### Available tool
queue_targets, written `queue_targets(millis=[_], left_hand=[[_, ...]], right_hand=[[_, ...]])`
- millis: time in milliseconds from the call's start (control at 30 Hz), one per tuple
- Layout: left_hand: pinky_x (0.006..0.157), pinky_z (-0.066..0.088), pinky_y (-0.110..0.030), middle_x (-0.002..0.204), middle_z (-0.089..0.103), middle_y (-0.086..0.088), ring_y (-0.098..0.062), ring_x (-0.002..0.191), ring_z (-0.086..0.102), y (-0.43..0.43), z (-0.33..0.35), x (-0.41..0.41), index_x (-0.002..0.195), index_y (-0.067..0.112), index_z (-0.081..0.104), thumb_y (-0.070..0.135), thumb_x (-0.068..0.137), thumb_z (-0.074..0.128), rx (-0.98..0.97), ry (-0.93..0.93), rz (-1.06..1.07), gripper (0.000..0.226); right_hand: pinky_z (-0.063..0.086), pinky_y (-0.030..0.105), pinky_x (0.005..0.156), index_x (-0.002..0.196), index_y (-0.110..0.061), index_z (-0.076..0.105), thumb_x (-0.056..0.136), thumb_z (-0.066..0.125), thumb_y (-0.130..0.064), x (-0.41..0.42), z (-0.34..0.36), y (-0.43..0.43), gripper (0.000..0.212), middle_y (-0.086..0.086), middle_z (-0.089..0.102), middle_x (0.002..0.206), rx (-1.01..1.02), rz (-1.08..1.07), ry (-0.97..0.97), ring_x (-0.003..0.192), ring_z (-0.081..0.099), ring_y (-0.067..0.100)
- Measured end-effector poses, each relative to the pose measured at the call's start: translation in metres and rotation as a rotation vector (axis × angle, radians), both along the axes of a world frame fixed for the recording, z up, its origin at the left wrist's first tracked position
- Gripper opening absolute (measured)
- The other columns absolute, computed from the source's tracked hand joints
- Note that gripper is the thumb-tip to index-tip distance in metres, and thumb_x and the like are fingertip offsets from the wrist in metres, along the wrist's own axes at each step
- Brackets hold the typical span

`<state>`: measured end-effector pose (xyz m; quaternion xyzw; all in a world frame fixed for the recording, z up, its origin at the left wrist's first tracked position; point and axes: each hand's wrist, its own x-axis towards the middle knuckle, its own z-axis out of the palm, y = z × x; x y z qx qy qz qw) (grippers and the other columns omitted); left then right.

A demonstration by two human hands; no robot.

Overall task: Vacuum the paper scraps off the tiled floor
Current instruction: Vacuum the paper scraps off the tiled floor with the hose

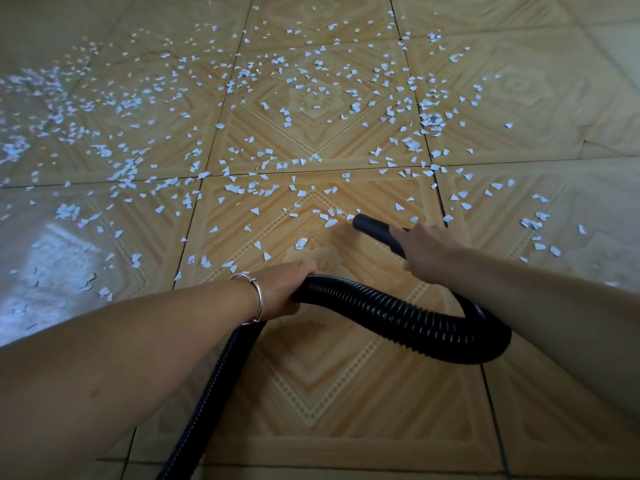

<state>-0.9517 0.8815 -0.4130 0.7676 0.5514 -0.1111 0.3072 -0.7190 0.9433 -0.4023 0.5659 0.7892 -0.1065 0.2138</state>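
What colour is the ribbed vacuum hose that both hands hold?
Black, seen clearly in the head view: the hose is glossy black along its ribbed length.

Grips the ribbed hose (398,317) with the left hand (284,289), fingers curled over its top, forearm stretched forward. Clasps the nozzle tube (375,229) with the right hand (427,245), ahead of the left grip, knuckles up, arm extended.
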Motion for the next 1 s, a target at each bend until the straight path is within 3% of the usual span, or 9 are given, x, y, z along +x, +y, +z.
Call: queue_targets(millis=[100, 267, 400, 500, 633, 733, 900, 1000], left_hand=[[0.055, 0.032, -0.013, 0.084, 0.044, 0.009, -0.014, 0.078, 0.046, -0.002, 0.001, -0.008, 0.102, 0.015, 0.042, 0.004, 0.081, 0.053, 0.053, -0.011, 0.049, 0.026], [0.051, 0.028, -0.020, 0.074, 0.039, 0.012, -0.016, 0.071, 0.045, -0.009, -0.005, -0.010, 0.090, 0.021, 0.035, 0.006, 0.081, 0.051, 0.070, -0.035, 0.093, 0.024], [0.051, 0.028, -0.019, 0.082, 0.043, 0.009, -0.006, 0.063, 0.040, -0.011, -0.003, -0.014, 0.091, 0.022, 0.036, 0.004, 0.081, 0.051, 0.089, -0.092, 0.130, 0.025], [0.050, 0.028, -0.015, 0.089, 0.044, 0.007, -0.003, 0.060, 0.036, -0.012, -0.002, -0.020, 0.092, 0.022, 0.036, 0.006, 0.081, 0.053, 0.104, -0.096, 0.108, 0.026], [0.066, 0.040, -0.029, 0.104, 0.049, -0.001, -0.013, 0.072, 0.044, -0.016, -0.003, -0.027, 0.101, 0.016, 0.043, 0.006, 0.080, 0.054, 0.106, -0.113, 0.097, 0.026], [0.075, 0.046, -0.036, 0.104, 0.051, -0.002, -0.020, 0.084, 0.054, -0.022, -0.004, -0.034, 0.106, 0.014, 0.044, 0.007, 0.079, 0.056, 0.117, -0.105, 0.075, 0.030], [0.078, 0.041, -0.028, 0.113, 0.049, 0.000, -0.017, 0.098, 0.050, -0.036, -0.002, -0.038, 0.118, 0.011, 0.045, 0.005, 0.080, 0.060, 0.090, -0.105, 0.029, 0.041], [0.073, 0.035, -0.022, 0.103, 0.045, 0.007, -0.016, 0.098, 0.049, -0.043, 0.000, -0.042, 0.116, 0.011, 0.044, 0.002, 0.079, 0.059, 0.107, -0.097, 0.052, 0.041]], right_hand=[[0.041, 0.033, 0.065, 0.141, -0.018, 0.028, 0.094, 0.056, -0.019, -0.016, -0.001, 0.007, 0.054, 0.013, 0.052, 0.109, 0.019, 0.054, -0.011, 0.090, 0.052, 0.025], [0.047, 0.033, 0.070, 0.143, -0.024, 0.027, 0.094, 0.056, -0.029, -0.029, -0.006, 0.004, 0.057, 0.011, 0.052, 0.110, -0.012, 0.147, -0.037, 0.096, 0.056, 0.027], [0.041, 0.032, 0.066, 0.139, -0.019, 0.031, 0.094, 0.057, -0.026, -0.028, 0.010, 0.018, 0.052, 0.011, 0.052, 0.111, 0.014, 0.112, -0.080, 0.097, 0.055, 0.027], [0.044, 0.034, 0.071, 0.142, -0.019, 0.028, 0.095, 0.055, -0.027, -0.042, 0.017, 0.012, 0.054, 0.011, 0.051, 0.113, -0.028, 0.221, -0.138, 0.101, 0.055, 0.028], [0.042, 0.035, 0.077, 0.148, -0.023, 0.019, 0.097, 0.053, -0.028, -0.064, 0.014, 0.000, 0.061, 0.013, 0.048, 0.122, -0.077, 0.364, -0.148, 0.108, 0.052, 0.029], [0.044, 0.036, 0.081, 0.150, -0.026, 0.013, 0.097, 0.052, -0.031, -0.065, 0.013, 0.001, 0.065, 0.011, 0.047, 0.123, -0.045, 0.332, -0.144, 0.109, 0.052, 0.029], [0.046, 0.036, 0.083, 0.149, -0.026, 0.015, 0.097, 0.052, -0.034, -0.073, 0.002, -0.022, 0.065, 0.012, 0.048, 0.121, -0.061, 0.368, -0.074, 0.106, 0.053, 0.029], [0.049, 0.038, 0.085, 0.149, -0.026, 0.018, 0.096, 0.054, -0.032, -0.084, -0.006, -0.022, 0.064, 0.012, 0.048, 0.119, -0.049, 0.332, -0.028, 0.103, 0.053, 0.029]])
